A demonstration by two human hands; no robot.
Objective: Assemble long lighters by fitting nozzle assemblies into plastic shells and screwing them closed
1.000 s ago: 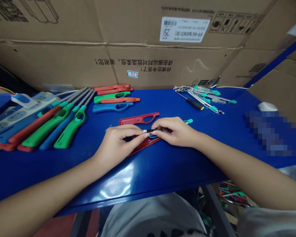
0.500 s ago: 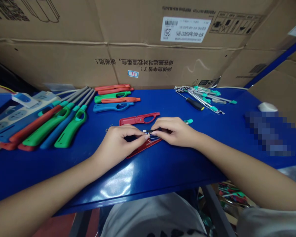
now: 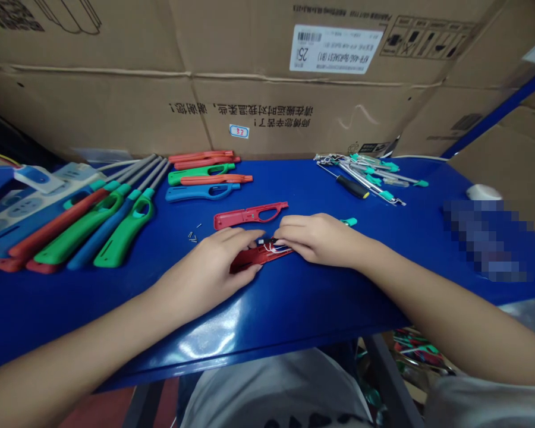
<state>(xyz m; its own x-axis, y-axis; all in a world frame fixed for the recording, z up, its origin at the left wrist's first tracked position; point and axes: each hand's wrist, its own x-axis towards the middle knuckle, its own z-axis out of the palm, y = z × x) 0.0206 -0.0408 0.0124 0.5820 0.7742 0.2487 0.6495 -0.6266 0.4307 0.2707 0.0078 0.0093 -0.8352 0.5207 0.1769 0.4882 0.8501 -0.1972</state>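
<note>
My left hand [image 3: 214, 261] lies flat, fingers pressing down on a red plastic handle shell [image 3: 254, 257] on the blue table [image 3: 294, 297]. My right hand [image 3: 314, 238] holds a small black part with thin wires [image 3: 270, 244] at the shell's right end; a green tip [image 3: 350, 222] pokes out past its knuckles. A second red handle shell [image 3: 249, 214] lies just behind the hands. Tiny screws [image 3: 192, 236] sit left of my left hand.
Assembled green, blue and red long-nosed lighters [image 3: 102, 220] lie in a row at the left, beside a power strip [image 3: 13, 205]. More handle shells [image 3: 205, 172] lie at the back. A black screwdriver [image 3: 352, 186] and inner lighter parts [image 3: 370, 172] lie back right. Cardboard boxes [image 3: 267, 77] wall the rear.
My left hand let go of the small part and dropped flat onto the red shell. My right hand lowered the wired part to the shell's end. The screws came into view.
</note>
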